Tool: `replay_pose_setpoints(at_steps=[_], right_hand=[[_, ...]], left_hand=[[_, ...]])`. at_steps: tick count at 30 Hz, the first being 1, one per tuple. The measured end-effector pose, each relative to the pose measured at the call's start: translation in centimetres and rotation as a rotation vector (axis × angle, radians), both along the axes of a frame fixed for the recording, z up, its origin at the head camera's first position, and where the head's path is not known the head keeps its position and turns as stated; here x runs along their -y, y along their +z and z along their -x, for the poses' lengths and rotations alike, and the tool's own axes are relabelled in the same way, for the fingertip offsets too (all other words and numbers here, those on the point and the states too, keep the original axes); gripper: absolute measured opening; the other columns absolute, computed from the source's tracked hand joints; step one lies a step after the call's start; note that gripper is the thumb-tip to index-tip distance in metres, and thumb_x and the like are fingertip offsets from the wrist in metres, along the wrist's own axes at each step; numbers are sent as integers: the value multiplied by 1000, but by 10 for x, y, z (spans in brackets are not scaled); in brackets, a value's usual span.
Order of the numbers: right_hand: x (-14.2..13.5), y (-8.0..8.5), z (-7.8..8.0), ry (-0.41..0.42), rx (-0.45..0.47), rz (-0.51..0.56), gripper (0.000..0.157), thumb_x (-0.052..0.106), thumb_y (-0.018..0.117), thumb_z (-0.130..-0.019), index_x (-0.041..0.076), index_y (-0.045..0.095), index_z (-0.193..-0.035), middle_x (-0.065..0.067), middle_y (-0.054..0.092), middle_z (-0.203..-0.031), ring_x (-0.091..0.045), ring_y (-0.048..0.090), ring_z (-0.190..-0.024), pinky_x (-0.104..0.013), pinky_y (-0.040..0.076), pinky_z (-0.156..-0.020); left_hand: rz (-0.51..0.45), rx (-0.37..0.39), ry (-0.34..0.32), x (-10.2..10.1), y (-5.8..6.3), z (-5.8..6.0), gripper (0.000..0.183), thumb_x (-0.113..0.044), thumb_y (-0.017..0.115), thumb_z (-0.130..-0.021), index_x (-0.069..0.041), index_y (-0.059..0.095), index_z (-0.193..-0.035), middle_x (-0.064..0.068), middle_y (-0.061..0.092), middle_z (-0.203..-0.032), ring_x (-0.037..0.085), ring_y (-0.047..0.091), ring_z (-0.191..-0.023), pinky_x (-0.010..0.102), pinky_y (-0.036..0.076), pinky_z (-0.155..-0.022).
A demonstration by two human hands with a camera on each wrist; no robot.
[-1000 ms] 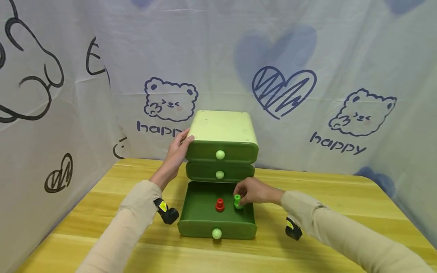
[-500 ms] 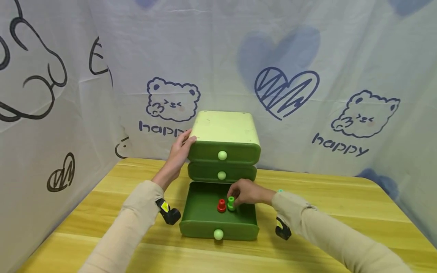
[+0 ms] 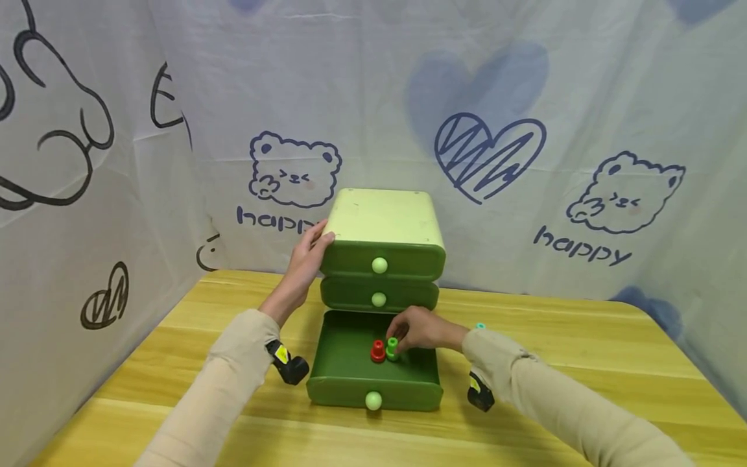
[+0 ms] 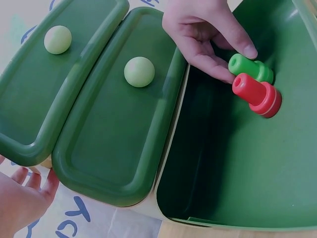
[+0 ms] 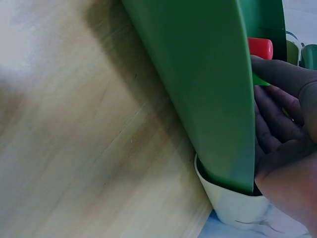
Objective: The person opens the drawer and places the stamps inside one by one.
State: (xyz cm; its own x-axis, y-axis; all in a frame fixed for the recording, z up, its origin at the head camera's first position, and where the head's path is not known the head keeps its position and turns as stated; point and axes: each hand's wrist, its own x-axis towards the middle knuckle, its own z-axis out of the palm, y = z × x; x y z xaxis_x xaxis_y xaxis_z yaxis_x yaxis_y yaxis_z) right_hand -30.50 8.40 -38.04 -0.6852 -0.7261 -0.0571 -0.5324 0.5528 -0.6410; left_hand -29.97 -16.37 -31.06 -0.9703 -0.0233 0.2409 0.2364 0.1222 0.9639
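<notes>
A small drawer cabinet (image 3: 385,217), pale on top with green drawer fronts, stands on the table; its bottom drawer (image 3: 344,363) is pulled out. My left hand (image 3: 306,256) rests against the cabinet's upper left side, fingertips touching it in the left wrist view. Over the open drawer, my right hand (image 3: 423,327) pinches a green peg (image 3: 392,350) between thumb and fingers. Close beside it in the drawer stands a red peg (image 3: 377,352). Both pegs have a wide base and a narrower stem. In the right wrist view the drawer wall (image 5: 208,89) hides most of them.
Two drawers above, the top one (image 3: 350,261) and the middle one (image 3: 347,293), are pushed in, each with a round knob. A small teal thing (image 3: 480,326) shows behind my right wrist. Printed cloth (image 3: 373,97) hangs behind the wooden table (image 3: 554,337).
My right hand has carried the green peg leftward across the drawer until it stands close to the red one. The left hand stays on the cabinet's side.
</notes>
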Motion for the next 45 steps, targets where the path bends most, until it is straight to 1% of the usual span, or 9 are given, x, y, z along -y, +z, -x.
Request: replay_pose_setpoints(at_steps=[10, 16, 21, 24, 29, 31, 36, 40, 45], right_hand=[[-2, 1, 0, 2, 3, -4, 21, 0, 78, -77, -1, 72, -97, -5, 71, -87, -11, 65, -80, -21, 53, -69], [-10, 9, -2, 33, 8, 2, 24, 0, 77, -79, -4, 71, -102, -9, 71, -93, -16, 67, -86, -23, 54, -72], [-22, 19, -4, 28, 79, 47, 30, 0, 74, -82, -9, 67, -110, -16, 69, -101, -21, 67, -92, -26, 55, -76], [-31, 24, -5, -12, 135, 93, 30, 1, 71, -85, -10, 65, -113, -16, 69, -101, -21, 67, -92, -31, 56, -77], [-50, 31, -5, -94, 149, 125, 28, 7, 68, -89, -9, 65, -112, -9, 71, -98, -19, 67, -89, -38, 56, -74], [-58, 32, -5, -112, 136, 117, 29, 11, 68, -90, -8, 65, -112, -8, 71, -98, -21, 66, -90, -38, 56, -72], [-79, 29, -1, -181, 131, 124, 29, 14, 66, -92, -5, 66, -114, -10, 69, -103, -30, 64, -96, -44, 55, -77], [-93, 26, 4, -254, 87, 140, 26, 14, 65, -93, -3, 68, -112, -11, 68, -106, -27, 64, -94, -45, 54, -79], [-108, 22, 8, -338, 31, 161, 27, 13, 64, -93, -5, 66, -113, -13, 68, -106, -26, 64, -95, -39, 54, -78]], left_hand=[[10, 1, 6, 0, -1, -1, 59, -32, 46, -100, -11, 27, -153, 11, 29, -154, 28, 29, -137, 41, 27, -112], [17, -3, 3, 0, -2, -1, 59, -32, 45, -101, -11, 27, -153, 11, 28, -154, 28, 29, -137, 42, 27, -112], [15, -3, -5, 0, -2, 0, 59, -32, 45, -101, -11, 27, -153, 11, 29, -153, 28, 29, -137, 42, 27, -111], [15, -2, -2, 0, -2, 0, 60, -32, 45, -101, -11, 27, -153, 11, 29, -153, 28, 30, -136, 42, 27, -111], [20, 1, 7, 1, -3, 0, 60, -33, 46, -101, -12, 27, -153, 11, 29, -153, 28, 29, -137, 42, 26, -112], [22, 0, 9, 1, -3, 0, 60, -32, 46, -101, -12, 27, -153, 12, 29, -153, 28, 29, -137, 42, 26, -112], [19, 2, 8, 0, -4, 0, 59, -32, 46, -101, -12, 27, -153, 12, 29, -154, 28, 29, -137, 42, 27, -112], [17, 1, 7, 0, -4, 1, 59, -32, 46, -100, -11, 27, -153, 13, 28, -154, 29, 29, -137, 43, 27, -112], [23, -8, 6, 0, -4, 2, 60, -32, 45, -101, -11, 26, -153, 13, 28, -154, 29, 29, -137, 43, 27, -112]])
